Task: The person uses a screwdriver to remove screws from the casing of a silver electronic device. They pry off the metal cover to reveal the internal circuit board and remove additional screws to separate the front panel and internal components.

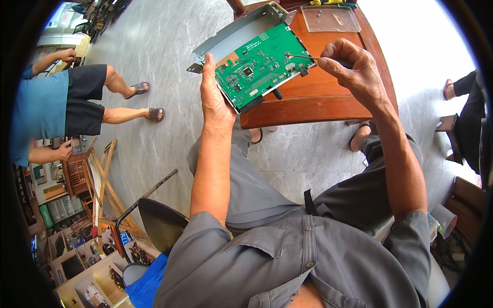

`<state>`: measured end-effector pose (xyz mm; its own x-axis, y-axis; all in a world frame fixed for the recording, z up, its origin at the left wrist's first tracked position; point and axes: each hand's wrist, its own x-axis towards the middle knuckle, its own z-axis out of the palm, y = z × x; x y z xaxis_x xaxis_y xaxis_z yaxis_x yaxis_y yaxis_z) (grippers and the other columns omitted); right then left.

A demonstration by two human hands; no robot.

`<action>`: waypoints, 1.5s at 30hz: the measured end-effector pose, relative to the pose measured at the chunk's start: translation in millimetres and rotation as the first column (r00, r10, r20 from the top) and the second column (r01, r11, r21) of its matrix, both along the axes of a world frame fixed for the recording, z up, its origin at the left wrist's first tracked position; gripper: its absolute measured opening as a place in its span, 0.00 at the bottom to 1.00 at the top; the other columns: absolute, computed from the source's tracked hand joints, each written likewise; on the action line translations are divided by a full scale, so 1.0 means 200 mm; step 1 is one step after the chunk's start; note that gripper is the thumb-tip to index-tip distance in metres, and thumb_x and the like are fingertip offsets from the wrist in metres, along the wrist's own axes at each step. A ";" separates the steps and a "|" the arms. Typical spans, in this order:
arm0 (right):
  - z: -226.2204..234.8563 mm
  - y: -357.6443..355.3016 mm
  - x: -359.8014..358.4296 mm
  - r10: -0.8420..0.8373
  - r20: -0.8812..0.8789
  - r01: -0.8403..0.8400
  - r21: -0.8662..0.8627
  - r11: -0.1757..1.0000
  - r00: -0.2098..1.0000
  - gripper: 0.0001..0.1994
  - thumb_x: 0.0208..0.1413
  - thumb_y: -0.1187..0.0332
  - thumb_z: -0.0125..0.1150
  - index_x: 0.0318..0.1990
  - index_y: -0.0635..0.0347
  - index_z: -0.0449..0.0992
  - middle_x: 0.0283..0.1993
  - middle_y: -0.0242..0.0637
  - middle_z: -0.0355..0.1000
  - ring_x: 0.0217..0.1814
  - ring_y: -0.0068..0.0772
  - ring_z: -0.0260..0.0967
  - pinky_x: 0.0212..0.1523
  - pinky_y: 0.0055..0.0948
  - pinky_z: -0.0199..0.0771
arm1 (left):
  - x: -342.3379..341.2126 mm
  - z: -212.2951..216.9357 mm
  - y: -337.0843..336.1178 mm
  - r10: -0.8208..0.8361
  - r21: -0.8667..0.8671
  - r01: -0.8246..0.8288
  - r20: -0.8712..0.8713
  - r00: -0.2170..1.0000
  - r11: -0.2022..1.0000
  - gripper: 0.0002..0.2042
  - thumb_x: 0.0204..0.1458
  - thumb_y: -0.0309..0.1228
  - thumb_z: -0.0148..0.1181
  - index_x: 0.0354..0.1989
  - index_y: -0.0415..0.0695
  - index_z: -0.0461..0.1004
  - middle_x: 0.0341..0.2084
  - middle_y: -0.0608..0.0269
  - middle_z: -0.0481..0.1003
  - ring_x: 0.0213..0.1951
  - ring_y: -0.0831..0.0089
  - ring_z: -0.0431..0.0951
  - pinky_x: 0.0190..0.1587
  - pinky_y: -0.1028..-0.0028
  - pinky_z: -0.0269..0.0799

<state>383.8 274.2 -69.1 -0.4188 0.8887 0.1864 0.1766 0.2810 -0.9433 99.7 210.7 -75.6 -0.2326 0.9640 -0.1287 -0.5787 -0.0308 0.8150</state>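
In the head view there is one green circuit board (262, 64) seated in one grey metal tray (233, 36), one thin screwdriver (300, 56), one clear plastic lid (330, 19) on the wooden table (318, 102), and two of the person's hands. The left hand (213, 95) reaches up from the lap with its forearm nearly straight, grasping the tray's near left edge and tilting board and tray over the table's near corner. The right hand (354, 66) is bent at the wrist, fingers pinched on the screwdriver handle, its tip touching the board's right part, just left of that hand.
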 end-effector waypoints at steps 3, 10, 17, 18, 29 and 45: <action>-0.03 0.02 0.00 0.003 0.064 -0.001 -0.034 0.999 0.998 0.12 0.63 0.59 0.69 0.39 0.60 0.79 0.31 0.31 0.77 0.32 0.17 0.68 0.35 0.22 0.69 | 0.00 0.00 0.00 -0.004 0.009 0.004 0.010 1.000 1.000 0.32 0.64 0.54 0.57 0.63 0.36 0.67 0.53 0.50 0.77 0.51 0.61 0.82 0.52 0.60 0.83; -0.03 0.01 -0.02 -0.127 0.097 0.134 -0.073 0.988 0.987 0.21 0.63 0.48 0.66 0.42 0.60 0.77 0.33 0.38 0.80 0.33 0.22 0.72 0.36 0.28 0.72 | 0.00 -0.02 0.00 -0.026 0.019 0.025 0.069 0.997 1.000 0.28 0.65 0.52 0.57 0.61 0.40 0.70 0.53 0.55 0.78 0.51 0.63 0.81 0.54 0.62 0.79; -0.04 0.03 -0.02 -0.091 0.008 0.092 -0.090 0.992 0.996 0.16 0.63 0.54 0.66 0.42 0.59 0.78 0.33 0.35 0.79 0.30 0.19 0.71 0.33 0.25 0.74 | 0.00 -0.04 -0.01 -0.060 0.000 0.060 0.078 0.995 0.998 0.30 0.65 0.54 0.55 0.64 0.41 0.68 0.55 0.55 0.77 0.53 0.63 0.80 0.55 0.62 0.79; -0.02 0.03 -0.02 -0.073 -0.016 0.071 -0.134 0.988 0.997 0.15 0.63 0.55 0.66 0.42 0.59 0.78 0.33 0.34 0.79 0.30 0.18 0.71 0.32 0.23 0.73 | 0.00 -0.04 -0.01 -0.058 -0.006 0.059 0.076 0.995 0.998 0.30 0.65 0.54 0.55 0.64 0.41 0.68 0.55 0.55 0.77 0.53 0.63 0.80 0.55 0.62 0.79; -0.02 0.06 -0.02 -0.048 -0.200 0.020 -0.142 0.990 0.979 0.17 0.66 0.55 0.64 0.49 0.61 0.80 0.31 0.33 0.80 0.26 0.15 0.72 0.25 0.20 0.74 | -0.01 -0.03 0.02 -0.015 0.012 0.015 0.007 1.000 1.000 0.32 0.64 0.54 0.57 0.64 0.38 0.67 0.54 0.53 0.76 0.51 0.64 0.81 0.54 0.62 0.81; 0.23 0.25 -0.11 0.049 0.124 -0.067 0.146 0.987 0.991 0.15 0.68 0.56 0.62 0.47 0.59 0.82 0.27 0.30 0.78 0.27 0.18 0.73 0.28 0.21 0.75 | -0.04 0.01 0.05 0.077 0.086 -0.046 -0.403 0.912 0.995 0.25 0.58 0.46 0.70 0.51 0.34 0.77 0.39 0.67 0.78 0.41 0.80 0.74 0.46 0.75 0.70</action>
